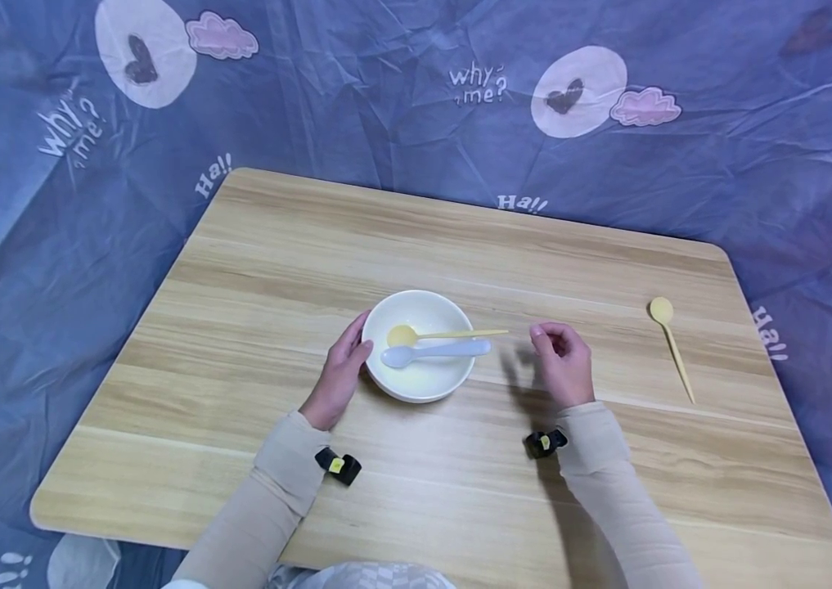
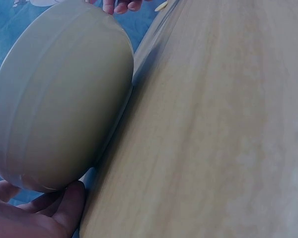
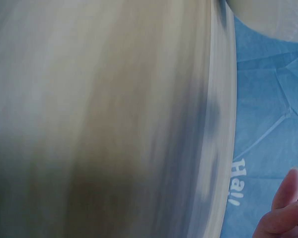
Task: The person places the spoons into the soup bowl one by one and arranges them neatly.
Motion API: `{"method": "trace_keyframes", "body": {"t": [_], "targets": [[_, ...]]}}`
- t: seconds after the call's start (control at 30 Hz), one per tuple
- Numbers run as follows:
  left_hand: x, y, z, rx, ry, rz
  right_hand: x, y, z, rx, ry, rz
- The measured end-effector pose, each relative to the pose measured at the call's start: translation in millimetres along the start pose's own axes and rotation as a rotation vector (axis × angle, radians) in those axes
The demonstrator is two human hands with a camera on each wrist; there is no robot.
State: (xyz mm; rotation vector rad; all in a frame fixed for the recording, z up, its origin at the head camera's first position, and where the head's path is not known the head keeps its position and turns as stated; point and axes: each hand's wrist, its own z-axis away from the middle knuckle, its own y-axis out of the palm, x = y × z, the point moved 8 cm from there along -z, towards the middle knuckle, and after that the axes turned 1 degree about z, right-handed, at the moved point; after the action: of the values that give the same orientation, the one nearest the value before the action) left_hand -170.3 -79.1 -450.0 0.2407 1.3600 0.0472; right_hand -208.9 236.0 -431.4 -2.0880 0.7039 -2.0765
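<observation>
A white bowl (image 1: 419, 384) stands on the table. My left hand (image 1: 338, 372) grips its left side, thumb by the rim and fingers along the outer wall; the left wrist view shows that hand against the lower part of the bowl (image 2: 64, 99). Across the bowl lie a yellow spoon (image 1: 402, 336) and, nearer me, a pale blue spoon (image 1: 438, 350), both handles pointing right over the rim. Just right of the yellow handle's tip, apart from it, hovers my right hand (image 1: 564, 360), fingers loosely curled and nothing held. Part of it shows in the right wrist view.
A second yellow spoon (image 1: 669, 339) lies on the right side of the wooden table (image 1: 254, 270), bowl end away from me. Blue printed cloth (image 1: 371, 90) hangs behind the table and along its sides. A black wrist strap (image 1: 338, 465) sits at each sleeve.
</observation>
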Motion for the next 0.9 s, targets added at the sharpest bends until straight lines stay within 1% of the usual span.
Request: {"method": "trace_keyframes", "body": {"t": [0.07, 0.2, 0.3, 0.37, 0.5, 0.63, 0.8, 0.9], "targets": [[-3.7, 1.3, 2.1, 0.004, -0.003, -0.008, -1.6, -3.1, -1.1, -0.004, 0.002, 0.007], [6.2, -1.9, -2.3, 0.003, 0.003, 0.012, -4.4, -9.4, -1.9, -0.004, 0.017, 0.032], [14.7, -5.2, -6.3, 0.000, 0.023, 0.022, -7.7, -13.9, -2.9, -0.006, 0.037, 0.046], [16.5, -5.9, -7.2, -0.001, 0.039, 0.018, -10.4, -17.0, -4.3, -0.015, 0.043, 0.055], [17.0, -6.1, -7.9, -0.003, 0.061, 0.013, -16.7, -23.2, -7.8, -0.035, 0.054, 0.068], [16.6, -6.2, -7.8, -0.002, 0.069, 0.013, -23.3, -30.4, -10.7, -0.046, 0.096, 0.086], [16.2, -6.0, -7.9, -0.003, 0.066, 0.014, -29.7, -42.3, -13.7, -0.046, 0.146, 0.152], [15.3, -5.7, -7.8, -0.001, 0.074, 0.012, -32.7, -50.7, -15.9, -0.055, 0.143, 0.195]]}}
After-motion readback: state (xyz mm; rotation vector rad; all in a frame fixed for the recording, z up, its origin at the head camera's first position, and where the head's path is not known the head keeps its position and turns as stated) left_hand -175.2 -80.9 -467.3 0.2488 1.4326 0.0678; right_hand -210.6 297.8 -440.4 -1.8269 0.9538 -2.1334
